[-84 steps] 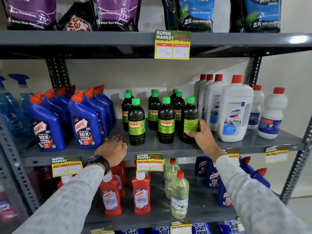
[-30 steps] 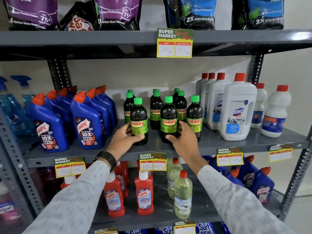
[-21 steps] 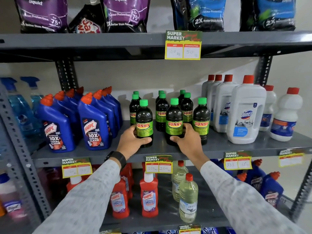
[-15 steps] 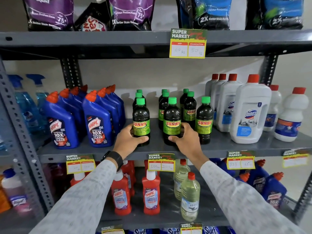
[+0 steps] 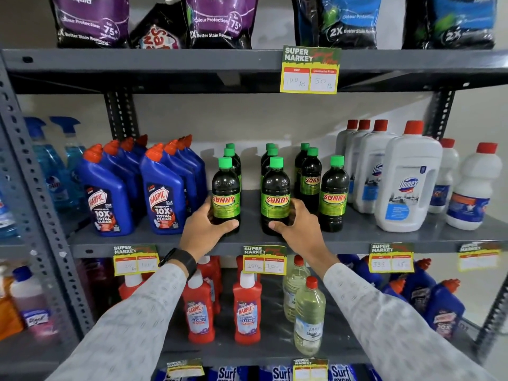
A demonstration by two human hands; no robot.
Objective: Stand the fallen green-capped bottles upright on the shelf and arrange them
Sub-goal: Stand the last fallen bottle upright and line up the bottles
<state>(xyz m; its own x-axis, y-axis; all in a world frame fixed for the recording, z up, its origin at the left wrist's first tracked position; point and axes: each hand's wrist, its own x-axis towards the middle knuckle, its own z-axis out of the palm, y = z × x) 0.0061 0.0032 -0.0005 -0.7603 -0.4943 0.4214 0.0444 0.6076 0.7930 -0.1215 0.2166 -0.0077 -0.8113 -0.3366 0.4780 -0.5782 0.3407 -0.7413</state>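
Observation:
Several dark green-capped Sunny bottles stand upright in three rows on the grey middle shelf. My left hand grips the base of the front left bottle. My right hand grips the base of the front middle bottle. A third front bottle stands free at the right, with more green-capped bottles lined up behind. None lies on its side.
Blue Harpic bottles stand close on the left, white Domex bottles close on the right. Price tags hang on the shelf edge. Red Harpic bottles and pale bottles fill the shelf below; detergent pouches sit above.
My right hand left the right front bottle and took the middle front one. My left hand came off the shelf and closed on the left front bottle. Both bottles were shifted slightly.

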